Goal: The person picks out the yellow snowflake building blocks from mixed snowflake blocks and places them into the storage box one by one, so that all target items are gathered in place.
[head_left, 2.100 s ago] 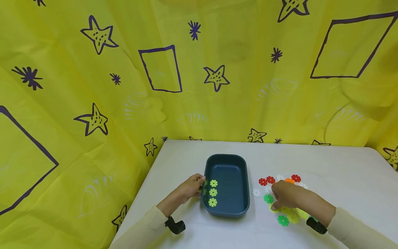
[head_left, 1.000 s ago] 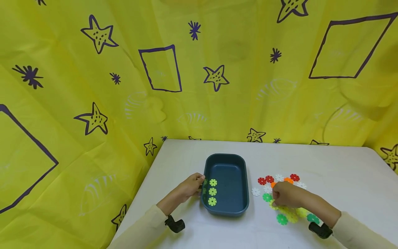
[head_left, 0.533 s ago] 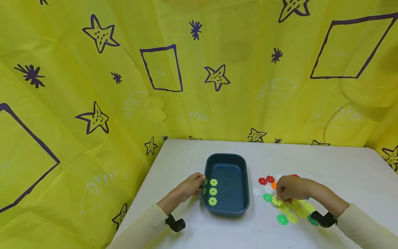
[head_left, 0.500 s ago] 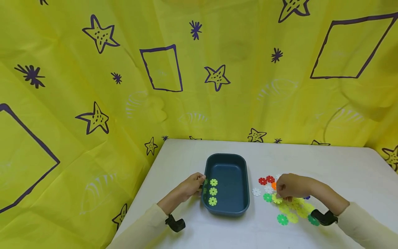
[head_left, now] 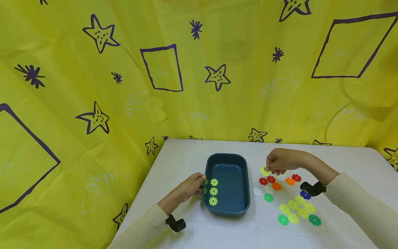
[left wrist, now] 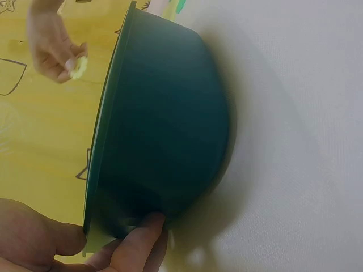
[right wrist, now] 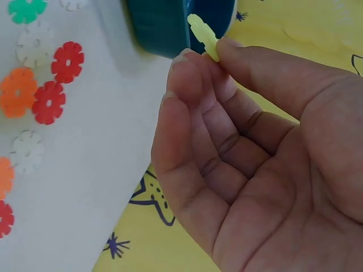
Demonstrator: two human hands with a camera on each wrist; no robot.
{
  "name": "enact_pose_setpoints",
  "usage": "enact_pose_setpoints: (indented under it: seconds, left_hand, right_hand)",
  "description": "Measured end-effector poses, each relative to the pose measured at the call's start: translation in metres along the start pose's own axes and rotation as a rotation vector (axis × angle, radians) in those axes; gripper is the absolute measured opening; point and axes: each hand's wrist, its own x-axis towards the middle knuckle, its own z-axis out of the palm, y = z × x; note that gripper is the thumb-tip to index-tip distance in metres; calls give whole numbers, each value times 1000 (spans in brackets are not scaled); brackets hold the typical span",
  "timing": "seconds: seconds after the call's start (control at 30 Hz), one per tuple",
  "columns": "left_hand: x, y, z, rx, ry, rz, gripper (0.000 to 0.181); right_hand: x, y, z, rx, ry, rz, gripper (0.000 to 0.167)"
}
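Note:
My right hand [head_left: 284, 161] pinches a yellow snowflake-shaped plastic disc [right wrist: 204, 37] between thumb and forefinger, raised above the table beyond the loose discs. The left wrist view also catches this hand and its yellow disc [left wrist: 79, 67]. With thumb at the rim and fingers against the outer wall, my left hand [head_left: 190, 185] grips the left side of a dark blue-green tray [head_left: 231, 211]. Inside the tray, three yellow discs [head_left: 213, 191] lie in a row along the left wall. Most of the left palm is outside the left wrist view.
Right of the tray, loose discs lie scattered: red [head_left: 263, 181], orange [head_left: 276, 186], white [head_left: 256, 192], green [head_left: 268, 197] and blue [head_left: 305, 195]. Several yellow discs [head_left: 293, 204] overlap nearer me. A yellow patterned cloth [head_left: 192, 103] hangs behind the white table [head_left: 186, 159].
My right hand has picked a yellow disc from the pile and moved up and away from me, uncovering the discs beneath. The left hand and tray have stayed put.

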Motion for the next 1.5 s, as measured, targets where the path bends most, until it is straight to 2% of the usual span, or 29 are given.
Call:
enact_pose_setpoints:
  seconds: [0.2, 0.37, 0.57, 0.73, 1.0, 1.3, 1.5]
  left_hand:
    - [-1, 0, 0, -3, 2, -3, 30]
    - [-2, 1, 0, -14, -2, -5, 31]
    - [-1, 2, 1, -20, 0, -11, 31]
    - [1, 3, 1, -22, -5, -16, 31]
    - [0, 3, 0, -35, -2, -25, 30]
    - [-2, 3, 0, -29, 8, -33, 29]
    - [-1, 2, 1, -36, 0, -18, 29]
  right_hand:
    - [23, -22, -6, -36, -40, 8, 19]
    - [40, -38, -8, -68, -65, -38, 19]
    - [62, -53, -4, -105, -84, -81, 22]
    - [82, -63, 3, -124, -118, -80, 25]
    - [112, -73, 14, -142, -117, -52, 28]
    - [134, -84, 23, -135, -100, 6, 27]
    - [143, -86, 29, -120, -95, 44, 25]
